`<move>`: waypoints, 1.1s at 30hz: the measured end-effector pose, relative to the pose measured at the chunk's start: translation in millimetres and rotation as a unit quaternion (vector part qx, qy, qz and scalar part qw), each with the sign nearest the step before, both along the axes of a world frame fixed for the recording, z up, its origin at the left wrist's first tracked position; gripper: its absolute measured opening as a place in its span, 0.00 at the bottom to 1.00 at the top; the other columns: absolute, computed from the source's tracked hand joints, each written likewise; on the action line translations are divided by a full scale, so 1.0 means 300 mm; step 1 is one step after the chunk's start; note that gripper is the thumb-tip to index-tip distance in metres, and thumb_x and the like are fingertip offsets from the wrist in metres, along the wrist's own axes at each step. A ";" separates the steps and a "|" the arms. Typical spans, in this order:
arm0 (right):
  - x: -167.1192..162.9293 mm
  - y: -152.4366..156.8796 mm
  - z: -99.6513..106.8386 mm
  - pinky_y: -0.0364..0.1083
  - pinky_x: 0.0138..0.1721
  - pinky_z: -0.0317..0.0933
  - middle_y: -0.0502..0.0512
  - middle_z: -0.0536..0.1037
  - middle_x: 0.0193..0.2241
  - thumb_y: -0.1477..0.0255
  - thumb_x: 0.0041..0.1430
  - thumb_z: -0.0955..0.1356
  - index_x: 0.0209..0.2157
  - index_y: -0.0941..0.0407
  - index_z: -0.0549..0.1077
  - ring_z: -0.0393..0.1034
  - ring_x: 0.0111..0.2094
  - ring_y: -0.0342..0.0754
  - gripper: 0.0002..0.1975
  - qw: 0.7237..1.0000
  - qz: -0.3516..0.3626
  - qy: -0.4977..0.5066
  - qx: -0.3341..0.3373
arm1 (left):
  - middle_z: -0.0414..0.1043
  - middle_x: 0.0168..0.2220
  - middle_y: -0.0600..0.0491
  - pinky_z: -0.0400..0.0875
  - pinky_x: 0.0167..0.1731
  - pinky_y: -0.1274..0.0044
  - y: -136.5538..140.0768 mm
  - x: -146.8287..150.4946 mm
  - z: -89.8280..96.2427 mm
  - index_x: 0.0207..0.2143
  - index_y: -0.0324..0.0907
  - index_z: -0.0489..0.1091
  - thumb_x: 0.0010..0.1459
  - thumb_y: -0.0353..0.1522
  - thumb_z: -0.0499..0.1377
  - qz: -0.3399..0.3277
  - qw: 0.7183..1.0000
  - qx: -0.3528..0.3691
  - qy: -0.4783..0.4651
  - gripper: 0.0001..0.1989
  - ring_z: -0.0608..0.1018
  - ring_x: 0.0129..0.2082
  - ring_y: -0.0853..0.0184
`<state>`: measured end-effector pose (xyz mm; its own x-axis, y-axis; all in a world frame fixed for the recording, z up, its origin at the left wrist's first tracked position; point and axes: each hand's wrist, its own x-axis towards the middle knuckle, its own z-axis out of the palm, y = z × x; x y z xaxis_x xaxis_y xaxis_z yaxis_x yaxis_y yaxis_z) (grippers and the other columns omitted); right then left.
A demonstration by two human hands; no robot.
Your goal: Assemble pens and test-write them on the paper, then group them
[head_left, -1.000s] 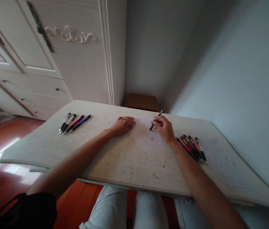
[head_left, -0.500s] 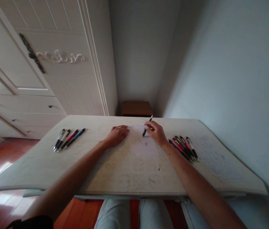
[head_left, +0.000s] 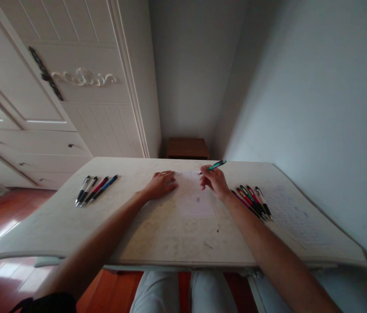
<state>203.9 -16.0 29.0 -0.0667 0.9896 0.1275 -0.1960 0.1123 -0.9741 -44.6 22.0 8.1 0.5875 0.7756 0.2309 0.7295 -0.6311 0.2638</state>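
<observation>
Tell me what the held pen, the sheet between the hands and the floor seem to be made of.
The pen is probably smooth plastic, judging by its bright teal colour. The sheet looks like matt paper: thin, pale and flat, with faint marks. The floor seems glossy wood, or perhaps laminate: reddish boards reflecting bright light.

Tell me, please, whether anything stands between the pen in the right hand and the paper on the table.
Nothing visible does: the pen in the right hand has its tip at the far part of the paper. The left hand rests by the paper's left edge, clear of the tip.
</observation>
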 end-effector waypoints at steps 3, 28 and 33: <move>0.011 0.002 0.011 0.40 0.11 0.44 0.41 0.59 0.06 0.47 0.51 0.69 0.26 0.56 0.69 0.46 0.07 0.37 0.25 0.997 -0.005 0.071 -0.014 | 0.67 0.58 0.44 0.58 0.60 0.64 0.005 -0.003 -0.009 0.43 0.42 0.71 0.62 0.44 0.53 -0.007 1.000 0.003 -0.007 0.17 0.66 0.61 0.58; 0.015 0.011 -0.017 0.38 0.22 0.67 0.54 0.80 0.39 0.69 0.44 0.78 0.56 0.51 0.60 0.74 0.25 0.43 0.39 0.985 0.103 0.104 -0.094 | 0.73 0.51 0.45 0.59 0.58 0.60 0.000 -0.002 -0.001 0.47 0.41 0.71 0.61 0.42 0.55 -0.025 0.999 -0.009 -0.040 0.18 0.69 0.58 0.54; 0.009 0.005 -0.004 0.38 0.26 0.68 0.55 0.80 0.38 0.66 0.51 0.75 0.47 0.55 0.71 0.75 0.27 0.41 0.22 0.981 0.144 0.102 -0.079 | 0.69 0.56 0.43 0.59 0.59 0.61 0.001 -0.004 -0.010 0.45 0.41 0.71 0.61 0.42 0.55 -0.021 0.999 -0.004 -0.032 0.17 0.68 0.59 0.54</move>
